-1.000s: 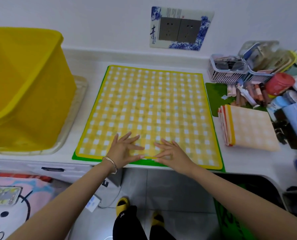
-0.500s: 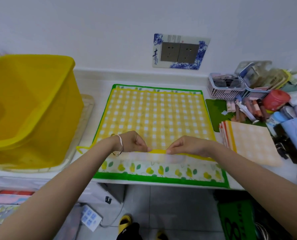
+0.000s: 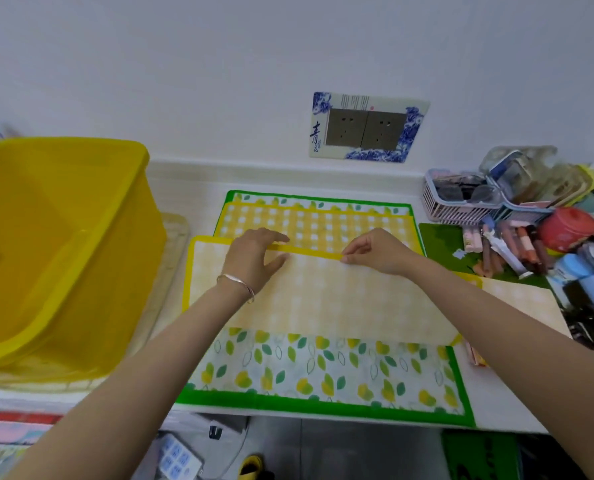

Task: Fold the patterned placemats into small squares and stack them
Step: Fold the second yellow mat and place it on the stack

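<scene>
A yellow checked placemat (image 3: 323,292) lies on the counter, its near half folded away from me so the pale underside faces up. My left hand (image 3: 254,261) and my right hand (image 3: 375,251) each pinch the yellow folded-over edge near its middle. Under it lies a leaf-patterned placemat (image 3: 323,372) with a green border, showing at the near side and along the far edge. A stack of folded placemats (image 3: 520,303) sits at the right, partly hidden by my right arm.
A big yellow plastic bin (image 3: 56,244) stands on a tray at the left. Baskets (image 3: 462,199), tubes and bottles crowd the right end of the counter. A wall socket plate (image 3: 365,128) is behind. The counter's front edge runs just below the leaf mat.
Both hands went from pressing flat on the checked mat to pinching its near edge and carried it away from me, folding the mat over and uncovering the leaf mat beneath.
</scene>
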`<action>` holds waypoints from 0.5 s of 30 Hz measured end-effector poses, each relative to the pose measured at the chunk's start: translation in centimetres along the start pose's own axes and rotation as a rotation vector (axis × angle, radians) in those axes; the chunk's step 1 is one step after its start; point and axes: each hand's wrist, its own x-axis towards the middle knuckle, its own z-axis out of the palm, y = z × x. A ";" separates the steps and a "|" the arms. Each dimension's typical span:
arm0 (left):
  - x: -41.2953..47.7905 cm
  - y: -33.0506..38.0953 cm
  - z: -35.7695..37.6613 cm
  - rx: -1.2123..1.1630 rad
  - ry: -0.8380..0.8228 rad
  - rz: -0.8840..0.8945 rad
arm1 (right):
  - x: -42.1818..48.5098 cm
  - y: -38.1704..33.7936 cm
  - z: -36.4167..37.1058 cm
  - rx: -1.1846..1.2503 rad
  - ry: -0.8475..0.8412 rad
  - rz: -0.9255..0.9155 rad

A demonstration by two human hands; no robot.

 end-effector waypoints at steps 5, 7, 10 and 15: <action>-1.7 -1.1 4.9 -0.003 -0.016 -0.042 | 4.1 2.1 1.7 -0.088 0.081 0.041; -2.4 -1.3 6.9 0.025 -0.126 -0.084 | 5.3 3.1 2.9 -0.097 0.102 0.077; -3.2 -1.4 8.9 0.111 -0.332 -0.137 | 6.7 4.5 4.6 -0.103 0.111 0.111; -3.9 -1.9 10.6 0.216 -0.451 -0.156 | 7.4 6.0 6.7 -0.144 0.141 0.175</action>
